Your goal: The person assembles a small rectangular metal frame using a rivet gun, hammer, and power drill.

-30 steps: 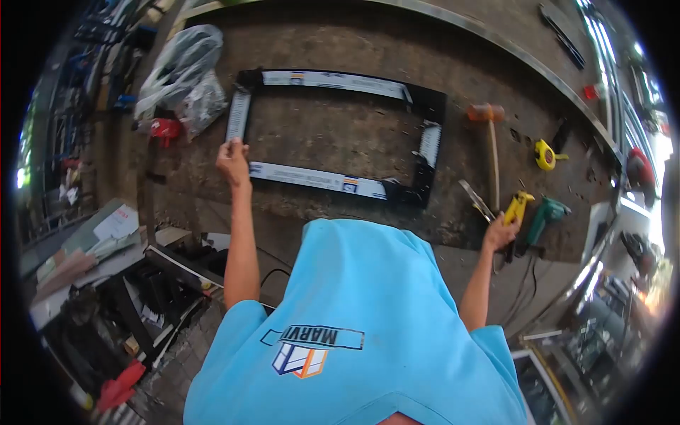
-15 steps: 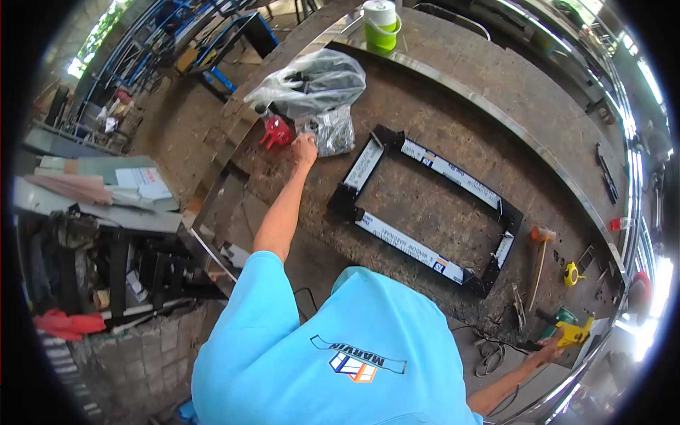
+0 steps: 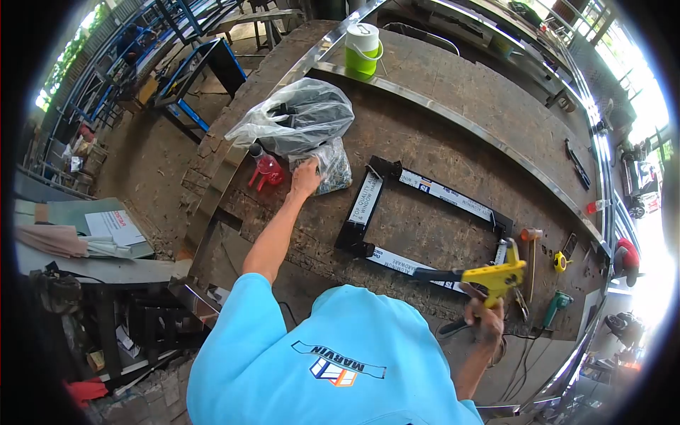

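The left hand point(image 3: 306, 178), just left of the frame's centre, reaches into a small clear bag point(image 3: 330, 167) of what looks like small hardware, fingers closing on its mouth. Above it lies a larger plastic bag point(image 3: 296, 117), with a red object point(image 3: 268, 170) beside it. At lower right the right hand point(image 3: 486, 318) grips a yellow riveter point(image 3: 496, 275), raised over the black frame point(image 3: 425, 223) lying flat on the worn bench point(image 3: 453, 92).
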`<action>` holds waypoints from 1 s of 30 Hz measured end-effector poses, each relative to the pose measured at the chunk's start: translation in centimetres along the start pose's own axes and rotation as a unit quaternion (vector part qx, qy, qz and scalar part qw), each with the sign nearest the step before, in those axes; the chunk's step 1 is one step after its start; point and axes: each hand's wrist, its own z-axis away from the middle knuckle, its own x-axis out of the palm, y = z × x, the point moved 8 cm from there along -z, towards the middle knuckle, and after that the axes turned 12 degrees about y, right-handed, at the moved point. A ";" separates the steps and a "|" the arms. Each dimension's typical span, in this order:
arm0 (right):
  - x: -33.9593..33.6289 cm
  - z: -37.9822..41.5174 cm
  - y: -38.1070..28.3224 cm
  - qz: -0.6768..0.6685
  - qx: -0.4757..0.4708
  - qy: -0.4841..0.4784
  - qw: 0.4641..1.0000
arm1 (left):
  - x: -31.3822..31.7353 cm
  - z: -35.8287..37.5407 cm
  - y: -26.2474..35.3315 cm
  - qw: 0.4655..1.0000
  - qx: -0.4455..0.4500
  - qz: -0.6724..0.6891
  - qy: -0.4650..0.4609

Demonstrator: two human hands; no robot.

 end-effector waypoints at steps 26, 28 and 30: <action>2.7 -1.6 1.9 0.216 0.056 -0.047 0.974 | -5.4 8.9 36.2 0.570 -0.286 0.729 -0.252; -0.5 -1.3 2.4 0.165 0.087 -0.039 0.982 | -4.3 10.3 38.8 0.585 -0.276 0.715 -0.265; -3.0 -0.9 1.6 0.151 0.087 -0.077 0.982 | -3.0 11.5 41.4 0.587 -0.269 0.710 -0.282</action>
